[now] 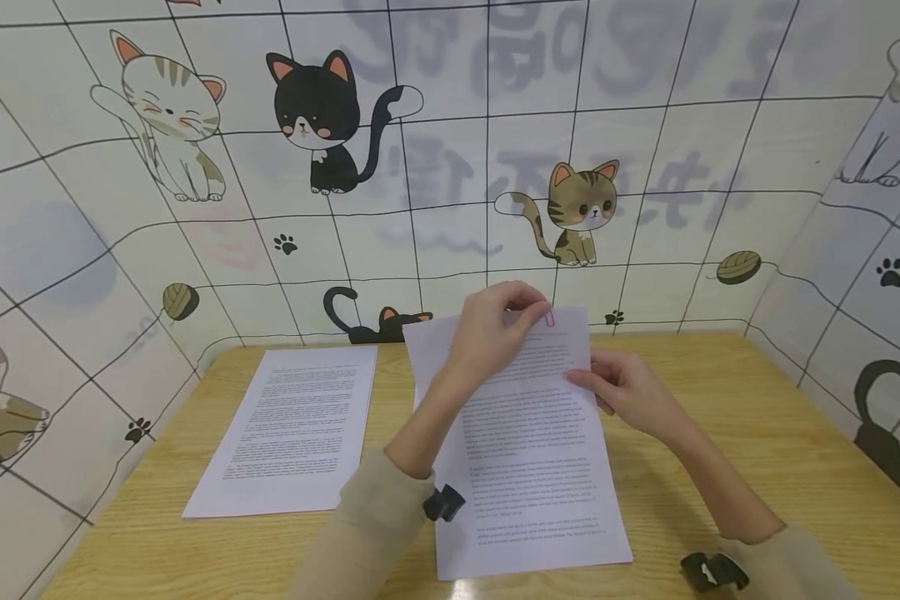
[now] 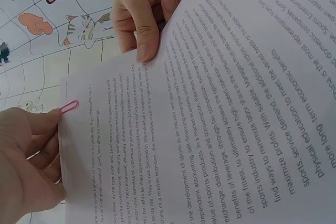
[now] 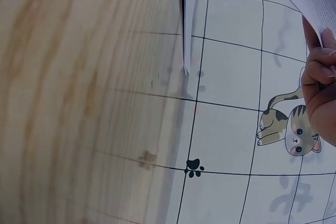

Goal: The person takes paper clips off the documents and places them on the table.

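Note:
A printed stack of paper [image 1: 532, 467] is held up, tilted, in front of me; how many sheets it has cannot be told. At its top edge a pink paper clip [image 1: 550, 319] is pinched by my left hand [image 1: 495, 329], thumb and fingers on it. The clip's loop [image 2: 70, 106] lies over the printed face in the left wrist view. My right hand [image 1: 630, 392] pinches the right edge of the paper, with the thumb in front and the fingers partly hidden behind. In the right wrist view, part of a hand [image 3: 320, 87] shows at the right border beside the paper.
To the left, another printed paper stack [image 1: 292, 433] lies flat on the wooden table [image 1: 690, 467]. A white cloth [image 1: 450, 192] with cat drawings and black grid lines hangs behind and at both sides. Dark wrist straps [image 1: 444, 503] sit on both sleeves.

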A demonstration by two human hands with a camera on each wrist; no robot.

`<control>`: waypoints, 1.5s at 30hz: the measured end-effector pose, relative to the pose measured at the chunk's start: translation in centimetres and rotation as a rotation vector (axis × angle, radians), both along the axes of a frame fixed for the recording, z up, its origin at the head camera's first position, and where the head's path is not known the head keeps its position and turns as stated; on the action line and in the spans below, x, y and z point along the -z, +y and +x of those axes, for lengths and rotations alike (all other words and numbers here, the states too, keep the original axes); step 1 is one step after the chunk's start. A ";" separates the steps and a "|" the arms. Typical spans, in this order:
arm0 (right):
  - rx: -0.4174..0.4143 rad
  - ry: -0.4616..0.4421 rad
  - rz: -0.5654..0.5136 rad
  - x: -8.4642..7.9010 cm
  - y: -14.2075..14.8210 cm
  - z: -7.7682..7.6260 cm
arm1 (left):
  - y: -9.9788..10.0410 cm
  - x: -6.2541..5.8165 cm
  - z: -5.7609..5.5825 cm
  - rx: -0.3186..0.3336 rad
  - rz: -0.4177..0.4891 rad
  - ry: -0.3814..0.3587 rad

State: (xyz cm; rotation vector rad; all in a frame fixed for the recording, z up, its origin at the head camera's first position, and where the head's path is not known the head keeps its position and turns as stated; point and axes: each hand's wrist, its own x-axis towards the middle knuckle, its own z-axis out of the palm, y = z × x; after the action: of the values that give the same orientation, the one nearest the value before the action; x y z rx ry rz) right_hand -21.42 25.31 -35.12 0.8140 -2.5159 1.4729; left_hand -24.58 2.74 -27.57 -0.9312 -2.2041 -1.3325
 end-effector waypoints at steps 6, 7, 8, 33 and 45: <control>0.010 0.008 -0.005 0.1 0.2 0.0 | 0.4 0.5 0.0 0.004 0.057 0.052; 0.012 0.010 -0.006 0.1 0.2 0.0 | 0.5 0.6 0.0 0.003 0.067 0.057; 0.013 0.012 -0.007 0.1 0.2 0.0 | 0.6 0.7 0.0 0.003 0.080 0.064; 0.021 -0.023 -0.004 0.1 0.4 -0.1 | -1.4 0.9 1.0 0.002 0.330 0.093; 0.009 -0.019 -0.006 0.1 0.4 -0.1 | -4.1 2.0 1.7 0.003 0.256 0.033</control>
State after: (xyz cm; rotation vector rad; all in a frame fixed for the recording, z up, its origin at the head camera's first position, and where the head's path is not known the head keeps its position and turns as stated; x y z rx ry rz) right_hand -21.53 25.74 -35.24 0.7909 -2.5241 1.4921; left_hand -22.92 -1.38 -29.60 -0.8523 -1.9498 -1.5450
